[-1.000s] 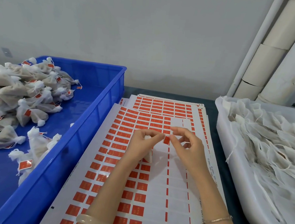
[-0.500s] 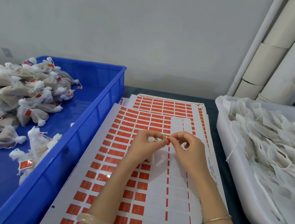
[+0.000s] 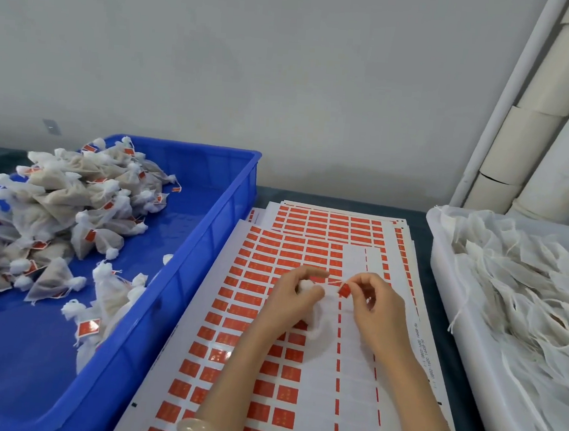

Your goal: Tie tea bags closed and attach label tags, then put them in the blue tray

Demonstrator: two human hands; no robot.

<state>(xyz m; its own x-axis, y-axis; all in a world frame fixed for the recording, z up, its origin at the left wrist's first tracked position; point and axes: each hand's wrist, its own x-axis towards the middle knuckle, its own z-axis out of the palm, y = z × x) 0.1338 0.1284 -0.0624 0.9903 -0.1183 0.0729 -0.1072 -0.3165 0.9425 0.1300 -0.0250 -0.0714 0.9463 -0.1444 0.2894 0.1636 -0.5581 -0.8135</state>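
L hand point(image 3: 291, 300) grips a white tea bag point(image 3: 316, 323) at its top, fingers curled round it. R hand point(image 3: 376, 314) pinches a red tag point(image 3: 344, 291) btwn thumb & forefinger, just beside L. Both are over the label sheets point(image 3: 263, 361), mid-table. Blue tray point(image 3: 163, 325) on the left holds a pile of tagged bags point(image 3: 69, 217). White tub point(image 3: 442, 263) on the right holds untied bags point(image 3: 526, 305).

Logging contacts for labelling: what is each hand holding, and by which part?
The left hand holds a tea bag by its gathered top; the right hand pinches the red label tag by one edge.
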